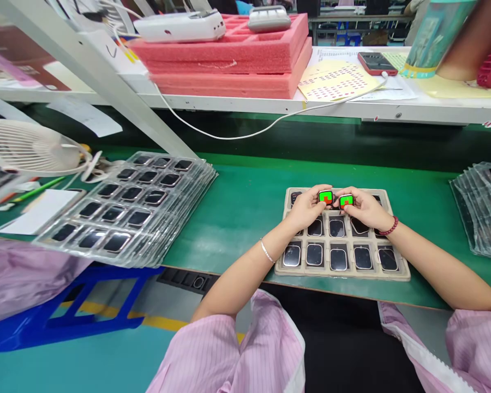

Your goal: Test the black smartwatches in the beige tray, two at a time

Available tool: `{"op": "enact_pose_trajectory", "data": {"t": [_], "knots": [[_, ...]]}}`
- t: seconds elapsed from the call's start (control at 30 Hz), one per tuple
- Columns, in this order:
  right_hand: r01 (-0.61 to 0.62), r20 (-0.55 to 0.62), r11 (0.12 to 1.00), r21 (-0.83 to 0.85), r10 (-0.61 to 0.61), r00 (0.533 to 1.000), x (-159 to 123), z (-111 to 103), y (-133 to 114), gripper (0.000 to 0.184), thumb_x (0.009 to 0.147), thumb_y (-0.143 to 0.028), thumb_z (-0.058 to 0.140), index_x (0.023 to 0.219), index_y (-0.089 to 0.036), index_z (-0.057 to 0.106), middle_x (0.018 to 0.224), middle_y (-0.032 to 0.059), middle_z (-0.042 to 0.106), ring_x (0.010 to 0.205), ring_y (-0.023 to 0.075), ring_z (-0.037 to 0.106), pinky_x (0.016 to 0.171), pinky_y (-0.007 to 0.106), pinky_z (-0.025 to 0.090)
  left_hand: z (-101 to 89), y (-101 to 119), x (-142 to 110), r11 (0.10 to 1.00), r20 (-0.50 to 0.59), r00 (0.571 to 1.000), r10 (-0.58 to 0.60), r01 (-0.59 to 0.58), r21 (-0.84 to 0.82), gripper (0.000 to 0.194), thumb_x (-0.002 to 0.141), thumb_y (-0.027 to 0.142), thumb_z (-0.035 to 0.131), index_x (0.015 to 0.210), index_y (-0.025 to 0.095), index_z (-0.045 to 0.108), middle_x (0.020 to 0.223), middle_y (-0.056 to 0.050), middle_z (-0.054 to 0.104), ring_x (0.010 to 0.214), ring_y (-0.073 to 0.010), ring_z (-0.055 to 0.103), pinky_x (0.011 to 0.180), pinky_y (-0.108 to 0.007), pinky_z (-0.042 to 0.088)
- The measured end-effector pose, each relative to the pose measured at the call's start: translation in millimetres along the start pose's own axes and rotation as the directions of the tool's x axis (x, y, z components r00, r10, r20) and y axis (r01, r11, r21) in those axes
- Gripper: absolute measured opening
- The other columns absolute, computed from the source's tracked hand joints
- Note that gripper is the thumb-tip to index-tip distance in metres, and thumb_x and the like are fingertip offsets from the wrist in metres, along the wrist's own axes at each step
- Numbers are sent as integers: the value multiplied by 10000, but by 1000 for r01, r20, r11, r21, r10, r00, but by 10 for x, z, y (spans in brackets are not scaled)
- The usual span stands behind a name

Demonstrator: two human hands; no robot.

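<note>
A beige tray (396, 273) lies on the green belt in front of me, holding several small square devices with dark screens (339, 258). My left hand (306, 210) is closed on one device with a lit green and red screen (325, 197), held just above the tray's far rows. My right hand (364, 210) grips a second lit device (346, 201) right beside it. The two lit screens sit almost side by side. A silver bracelet is on my left wrist, a red bead bracelet on my right.
A fanned stack of clear trays with dark devices (131, 207) lies at the left, beside a white fan (28, 147). More clear trays (483, 213) sit at the right edge. Pink foam blocks (237, 54), paper sheets and a phone (376, 63) rest on the shelf behind.
</note>
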State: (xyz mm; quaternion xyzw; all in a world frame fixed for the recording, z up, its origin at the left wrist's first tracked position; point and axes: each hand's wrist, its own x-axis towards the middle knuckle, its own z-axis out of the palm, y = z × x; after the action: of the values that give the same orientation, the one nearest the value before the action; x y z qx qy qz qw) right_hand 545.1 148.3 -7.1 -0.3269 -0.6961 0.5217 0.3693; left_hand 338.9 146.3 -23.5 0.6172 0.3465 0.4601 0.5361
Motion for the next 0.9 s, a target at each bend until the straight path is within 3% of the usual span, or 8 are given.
{"op": "enact_pose_trajectory", "data": {"t": [0.27, 0.6, 0.73, 0.9], "knots": [[17, 21, 1000, -18, -17, 1000, 1, 5, -19, 280, 824, -164, 602, 1100, -205, 589, 1058, 78, 666, 892, 186, 666, 736, 333, 598, -4, 22, -12, 999, -21, 1000, 18, -17, 34, 400, 771, 123, 602, 1169, 159, 595, 1114, -91, 657, 886, -163, 658, 796, -292, 554], [-35, 2, 999, -26, 35, 999, -21, 0, -42, 161, 842, -203, 596, 998, -190, 631, 874, 55, 713, 721, 163, 664, 643, 305, 587, 9, 67, -6, 1000, -17, 1000, 8, -7, 14, 250, 822, 237, 614, 1053, 142, 617, 931, -68, 681, 816, -158, 648, 736, -284, 539], [-37, 0, 999, -29, 37, 999, -13, -8, -47, 213, 835, -181, 583, 1044, -197, 625, 995, 65, 711, 780, 167, 677, 655, 292, 579, -3, 58, -9, 994, -41, 997, 59, -55, 99, 262, 782, 172, 616, 1043, 144, 620, 964, -73, 688, 865, -170, 649, 783, -284, 513], [-97, -18, 993, -68, 96, 995, -3, -15, -26, 284, 869, -174, 501, 1139, -198, 587, 1078, 80, 699, 767, 170, 694, 553, 255, 540, -19, 32, -9, 979, -58, 996, 71, -58, 194, 296, 752, 138, 595, 1046, 161, 618, 1020, -66, 678, 905, -178, 634, 789, -282, 495]]}}
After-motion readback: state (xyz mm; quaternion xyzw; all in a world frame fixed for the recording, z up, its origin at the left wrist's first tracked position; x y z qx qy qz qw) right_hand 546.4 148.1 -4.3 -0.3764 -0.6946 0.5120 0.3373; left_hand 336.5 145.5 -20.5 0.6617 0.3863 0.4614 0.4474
